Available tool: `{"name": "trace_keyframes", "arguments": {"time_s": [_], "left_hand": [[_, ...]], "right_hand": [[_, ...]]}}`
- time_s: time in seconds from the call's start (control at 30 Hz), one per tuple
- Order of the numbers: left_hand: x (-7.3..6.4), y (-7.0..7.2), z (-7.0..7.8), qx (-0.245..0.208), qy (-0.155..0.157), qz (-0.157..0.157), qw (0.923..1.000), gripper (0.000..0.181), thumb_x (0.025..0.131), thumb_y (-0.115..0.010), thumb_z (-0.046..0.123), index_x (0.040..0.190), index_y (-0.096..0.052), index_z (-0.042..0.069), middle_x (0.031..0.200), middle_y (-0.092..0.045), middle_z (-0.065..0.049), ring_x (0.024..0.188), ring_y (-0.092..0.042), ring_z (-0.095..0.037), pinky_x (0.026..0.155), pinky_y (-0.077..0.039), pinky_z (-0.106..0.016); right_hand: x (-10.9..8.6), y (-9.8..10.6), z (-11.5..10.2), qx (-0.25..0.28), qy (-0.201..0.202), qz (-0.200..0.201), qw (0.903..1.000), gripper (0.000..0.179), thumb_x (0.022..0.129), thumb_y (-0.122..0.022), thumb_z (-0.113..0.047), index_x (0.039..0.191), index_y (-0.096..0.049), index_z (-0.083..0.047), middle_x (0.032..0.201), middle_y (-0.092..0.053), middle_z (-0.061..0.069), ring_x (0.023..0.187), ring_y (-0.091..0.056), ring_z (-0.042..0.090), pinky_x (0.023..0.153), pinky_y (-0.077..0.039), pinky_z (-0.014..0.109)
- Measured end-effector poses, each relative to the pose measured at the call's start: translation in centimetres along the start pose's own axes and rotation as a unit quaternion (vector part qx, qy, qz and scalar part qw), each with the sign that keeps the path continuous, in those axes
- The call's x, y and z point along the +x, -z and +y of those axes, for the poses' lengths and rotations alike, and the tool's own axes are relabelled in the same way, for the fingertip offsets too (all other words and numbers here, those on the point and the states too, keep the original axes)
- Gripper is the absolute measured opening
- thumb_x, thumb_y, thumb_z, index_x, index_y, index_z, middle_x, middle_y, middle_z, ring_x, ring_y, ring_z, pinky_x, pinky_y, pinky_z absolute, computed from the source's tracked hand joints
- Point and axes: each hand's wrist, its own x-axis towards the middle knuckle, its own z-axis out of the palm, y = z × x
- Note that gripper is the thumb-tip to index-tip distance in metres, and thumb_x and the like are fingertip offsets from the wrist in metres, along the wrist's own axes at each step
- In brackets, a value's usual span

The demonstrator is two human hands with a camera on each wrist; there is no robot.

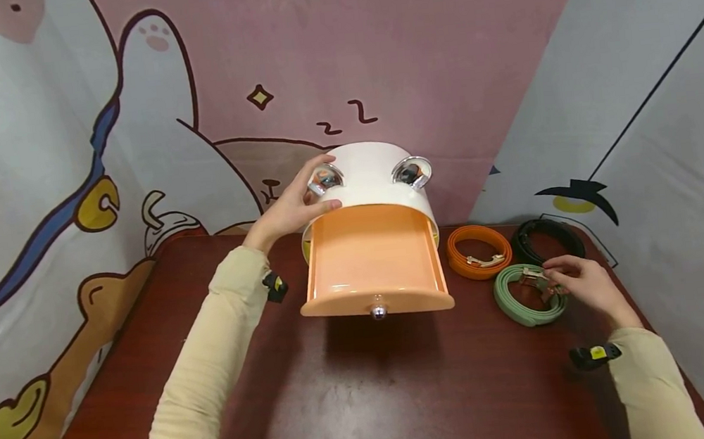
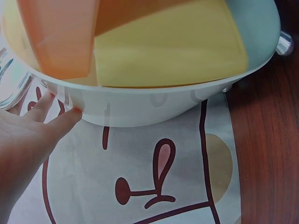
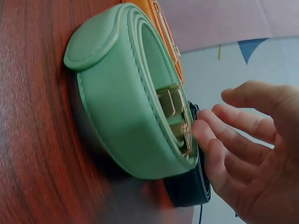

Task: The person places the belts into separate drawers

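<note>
A white drawer box (image 1: 373, 175) with frog-like silver eyes stands at the back of the table, its orange drawer (image 1: 371, 253) pulled out toward me. My left hand (image 1: 290, 208) rests against the box's upper left side, thumb and fingers spread around the left silver eye (image 1: 325, 178). In the left wrist view, extended fingertips touch the white wall (image 2: 149, 105). At the right lies a coiled green belt (image 3: 126, 93) with a metal buckle (image 3: 175, 107). My right hand (image 1: 588, 289) is beside that buckle, its fingers loosely bent and holding nothing; whether a fingertip touches is unclear.
A coiled orange belt (image 1: 479, 251) lies between the box and the green belt. Behind the green one is a coiled black belt (image 1: 548, 239). Printed cloth (image 1: 469, 46) hangs behind and beside the dark red table (image 1: 369, 401). A silver knob (image 1: 378, 311) juts from the drawer front.
</note>
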Motion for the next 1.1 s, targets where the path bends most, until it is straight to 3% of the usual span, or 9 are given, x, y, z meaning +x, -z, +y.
{"name": "trace_keyframes", "arguments": {"time_s": [0.13, 0.27, 0.4, 0.83, 1.03, 1.1], "left_hand": [[0.0, 0.0, 0.0, -0.003, 0.0, 0.0, 1.0, 0.071, 0.093, -0.066, 0.01, 0.151, -0.023, 0.008, 0.15, -0.024, -0.014, 0.056, -0.025, -0.017, 0.058, -0.029, -0.027], [0.0, -0.1, 0.0, -0.004, 0.0, 0.0, 1.0, 0.071, 0.093, -0.065, 0.01, 0.15, -0.023, 0.007, 0.15, -0.023, -0.013, 0.057, -0.025, -0.018, 0.058, -0.029, -0.027], [0.1, -0.1, 0.1, -0.005, -0.005, 0.002, 1.0, 0.071, 0.093, -0.065, 0.009, 0.15, -0.023, 0.006, 0.15, -0.023, -0.015, 0.057, -0.025, -0.02, 0.058, -0.029, -0.027], [0.0, -0.1, 0.0, -0.009, 0.002, 0.002, 1.0, 0.073, 0.093, -0.065, 0.01, 0.152, -0.022, 0.012, 0.151, -0.023, -0.014, 0.057, -0.025, -0.017, 0.059, -0.029, -0.027], [0.0, -0.1, -0.1, -0.007, 0.004, 0.003, 1.0, 0.074, 0.093, -0.065, 0.011, 0.153, -0.021, 0.011, 0.152, -0.022, -0.011, 0.056, -0.025, -0.015, 0.06, -0.029, -0.027], [0.0, -0.1, -0.1, -0.008, 0.004, 0.003, 1.0, 0.074, 0.093, -0.065, 0.011, 0.153, -0.021, 0.011, 0.152, -0.022, -0.01, 0.056, -0.025, -0.015, 0.059, -0.029, -0.027]], "right_hand": [[-0.2, 0.1, 0.6, -0.003, -0.013, 0.018, 0.9998, 0.03, 0.098, -0.058, -0.016, 0.117, -0.062, 0.007, 0.107, -0.063, 0.027, 0.076, -0.062, 0.01, 0.06, -0.051, 0.03], [-0.5, 0.2, 1.0, -0.012, -0.034, 0.027, 0.999, 0.034, 0.098, -0.057, -0.021, 0.119, -0.061, 0.005, 0.115, -0.059, 0.03, 0.098, -0.058, 0.029, 0.076, -0.046, 0.045], [-0.9, 0.0, 1.4, -0.022, -0.05, 0.027, 0.9981, 0.037, 0.098, -0.057, -0.023, 0.121, -0.059, 0.005, 0.119, -0.055, 0.033, 0.108, -0.049, 0.046, 0.078, -0.039, 0.055], [-1.8, -1.3, 2.1, -0.024, -0.052, 0.012, 0.9983, 0.048, 0.095, -0.064, -0.026, 0.127, -0.052, 0.008, 0.113, -0.059, 0.031, 0.086, -0.055, 0.021, 0.064, -0.043, 0.029], [-2.1, -2.0, 2.4, 0.013, -0.06, -0.013, 0.998, 0.061, 0.092, -0.069, -0.023, 0.137, -0.042, 0.007, 0.121, -0.052, 0.035, 0.1, -0.055, 0.04, 0.063, -0.047, 0.026], [-2.3, -2.2, 2.5, 0.018, -0.061, -0.01, 0.9979, 0.062, 0.091, -0.069, -0.022, 0.139, -0.041, 0.006, 0.121, -0.052, 0.035, 0.1, -0.056, 0.039, 0.063, -0.048, 0.027]]}}
